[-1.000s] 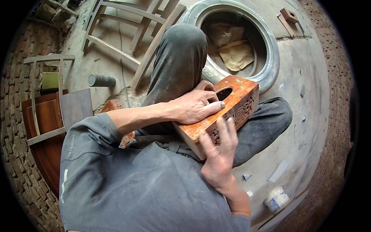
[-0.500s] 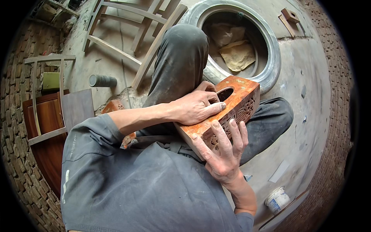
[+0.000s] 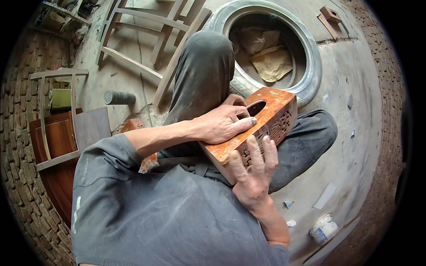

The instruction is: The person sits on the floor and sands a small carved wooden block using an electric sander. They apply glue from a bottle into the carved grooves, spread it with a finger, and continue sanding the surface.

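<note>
A wooden tissue box (image 3: 276,100) with an orange-brown top, an oval slot and a carved side lies tilted across my lap. My left hand (image 3: 220,125) grips its top at the near end, thumb laid over the surface and fingers curled at the slot, their tips hidden. My right hand (image 3: 254,181) rests against the near part of the carved long side, fingers stretched out and a little apart. Whether something thin lies under those fingers I cannot tell. Pale dust coats both hands.
Beyond my knees stands a tire (image 3: 313,75) with crumpled paper (image 3: 271,63) inside. Wooden frames (image 3: 133,62) lie at the far left, near a dark green cylinder (image 3: 120,98). Another carved wooden piece (image 3: 132,125) sits by my left arm. A white bucket (image 3: 324,229) stands at the lower right.
My right hand has slid slightly along the carved side, its fingers now closer together. The left hand keeps its grip. The whole view has shifted a little.
</note>
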### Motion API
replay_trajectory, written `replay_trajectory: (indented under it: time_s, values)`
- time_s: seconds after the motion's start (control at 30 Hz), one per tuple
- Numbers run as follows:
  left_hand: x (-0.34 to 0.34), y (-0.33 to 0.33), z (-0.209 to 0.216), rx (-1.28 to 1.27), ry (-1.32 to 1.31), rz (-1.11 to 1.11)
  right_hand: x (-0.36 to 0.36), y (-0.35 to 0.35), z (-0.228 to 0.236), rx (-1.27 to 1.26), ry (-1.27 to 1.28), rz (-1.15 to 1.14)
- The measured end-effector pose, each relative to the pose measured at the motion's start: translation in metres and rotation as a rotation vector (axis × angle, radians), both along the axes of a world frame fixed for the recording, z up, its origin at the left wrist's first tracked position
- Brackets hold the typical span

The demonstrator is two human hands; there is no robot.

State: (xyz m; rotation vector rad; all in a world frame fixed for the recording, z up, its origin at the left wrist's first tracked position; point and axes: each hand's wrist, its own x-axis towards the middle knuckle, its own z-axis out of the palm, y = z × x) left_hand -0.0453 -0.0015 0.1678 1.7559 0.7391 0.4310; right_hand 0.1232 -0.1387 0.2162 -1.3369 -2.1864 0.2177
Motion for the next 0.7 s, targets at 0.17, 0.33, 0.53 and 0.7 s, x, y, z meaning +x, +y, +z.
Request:
replay_trajectory:
  time_s: [0.17, 0.33, 0.53, 0.7]
  values:
    - [0.000, 0.001, 0.003, -0.061, 0.002, 0.001, 0.006, 0.000, 0.000, -0.014, 0.081, -0.040]
    - [0.001, 0.001, 0.002, -0.096, 0.029, -0.004, 0.006, -0.004, 0.003, -0.029, -0.037, -0.015]
    - [-0.001, 0.004, 0.006, -0.110, 0.026, -0.044, 0.015, 0.007, 0.012, -0.105, 0.097, -0.124]
    - [0.003, 0.005, 0.010, -0.105, 0.053, -0.049, 0.008, -0.006, 0.014, -0.063, 0.044, -0.018]
